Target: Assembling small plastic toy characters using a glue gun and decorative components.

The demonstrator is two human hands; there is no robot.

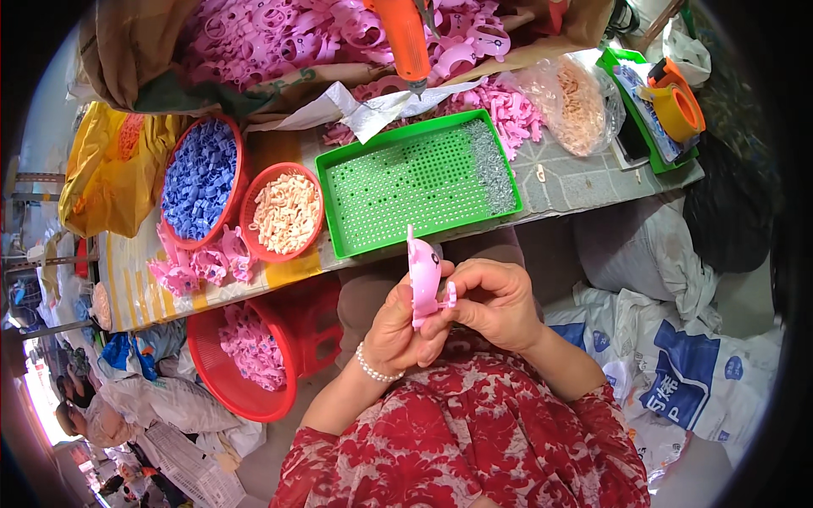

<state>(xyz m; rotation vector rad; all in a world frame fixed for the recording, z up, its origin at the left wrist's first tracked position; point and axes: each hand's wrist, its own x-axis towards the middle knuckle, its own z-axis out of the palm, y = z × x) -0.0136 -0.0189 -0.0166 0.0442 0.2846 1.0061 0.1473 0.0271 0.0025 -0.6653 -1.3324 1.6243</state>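
My left hand [389, 332], with a beaded bracelet at its wrist, grips a pink plastic toy piece [422, 275] shaped like an animal with a dark eye mark. The piece stands upright above my lap. My right hand [501, 303] pinches a small pink part [450, 294] against the lower side of that piece, thumb and fingers closed. Whether the two are joined cannot be made out. Just beyond my hands lies a green perforated tray [373, 182] with small metal pieces [491, 165] heaped at its right end.
Left of the tray stand a bowl of cream pieces [286, 212] and a basket of blue pieces [203, 178]. Pink parts [288, 38] fill a large sack behind. An orange power screwdriver [401, 38] hangs over the table. Below the table's left side is a red basket [284, 394].
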